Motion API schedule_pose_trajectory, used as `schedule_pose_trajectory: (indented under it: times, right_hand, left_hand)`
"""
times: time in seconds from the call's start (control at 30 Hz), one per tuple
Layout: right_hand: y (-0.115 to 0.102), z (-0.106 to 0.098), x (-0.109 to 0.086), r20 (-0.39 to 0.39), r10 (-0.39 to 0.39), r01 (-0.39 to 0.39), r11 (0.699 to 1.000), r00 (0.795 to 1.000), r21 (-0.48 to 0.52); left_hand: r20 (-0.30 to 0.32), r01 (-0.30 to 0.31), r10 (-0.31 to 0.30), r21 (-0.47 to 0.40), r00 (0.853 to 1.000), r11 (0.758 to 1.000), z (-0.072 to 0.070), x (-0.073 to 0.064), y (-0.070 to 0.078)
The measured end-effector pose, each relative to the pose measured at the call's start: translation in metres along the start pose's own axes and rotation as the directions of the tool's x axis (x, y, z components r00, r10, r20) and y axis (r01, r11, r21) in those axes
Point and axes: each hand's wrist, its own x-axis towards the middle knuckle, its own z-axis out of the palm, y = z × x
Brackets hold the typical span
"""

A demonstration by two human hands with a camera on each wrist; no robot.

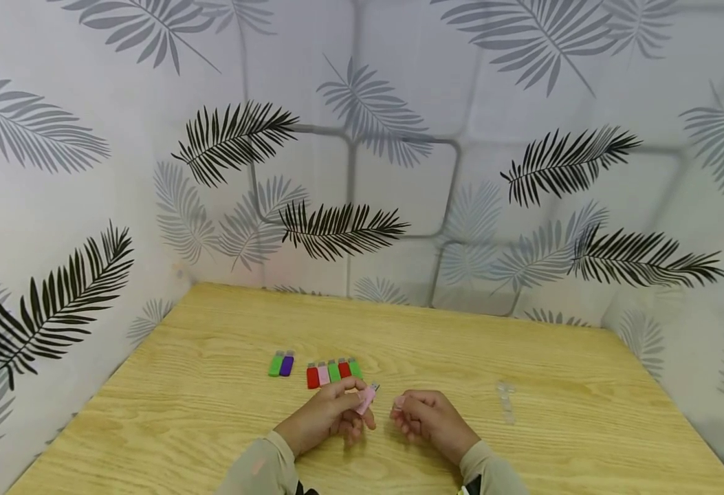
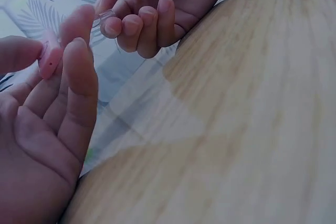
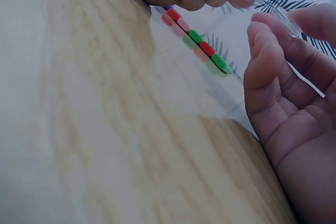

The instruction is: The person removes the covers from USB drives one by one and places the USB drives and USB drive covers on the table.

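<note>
My left hand [image 1: 331, 410] pinches a pink USB stick [image 1: 366, 400] between thumb and fingers, its metal plug bare and pointing away to the upper right. Facing it across a small gap, my right hand [image 1: 431, 418] holds a small clear cap [image 3: 286, 22] between thumb and forefinger. In the left wrist view the pink stick [image 2: 50, 56] shows its rounded end, while the clear cap [image 2: 106, 15] pokes out from the right fingertips. Both hands are held over the front middle of the wooden table [image 1: 213, 419].
Just beyond my left hand lies a row of several red, pink and green USB sticks [image 1: 333, 372]. Farther left, a green and a purple stick [image 1: 286, 364] lie side by side. Several clear caps [image 1: 506, 402] lie to the right. A leaf-patterned curtain [image 1: 399, 268] borders the table.
</note>
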Motion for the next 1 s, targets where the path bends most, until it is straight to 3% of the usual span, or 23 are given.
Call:
schedule_pose_trajectory:
  times: [0.23, 0.53, 1.0]
  right_hand:
    - [0.0023, -0.0023, 0.0001, 0.015, -0.025, 0.025, 1.000, 1.000, 0.015]
    - [0.0030, -0.0029, -0.0008, -0.030, 0.021, -0.019, 0.997, 0.999, 0.079]
    - [0.0034, -0.0046, -0.0007, -0.039, 0.033, -0.026, 0.983, 0.999, 0.180]
  left_hand:
    - [-0.052, -0.031, 0.033, 0.034, 0.998, 0.999, -0.0016, 0.0002, -0.0002]
    - [-0.034, -0.027, 0.030, 0.089, 0.999, 0.996, -0.0013, 0.0012, -0.0022]
    - [-0.064, -0.005, 0.009, 0.064, 0.998, 0.998, 0.0006, 0.0016, -0.0023]
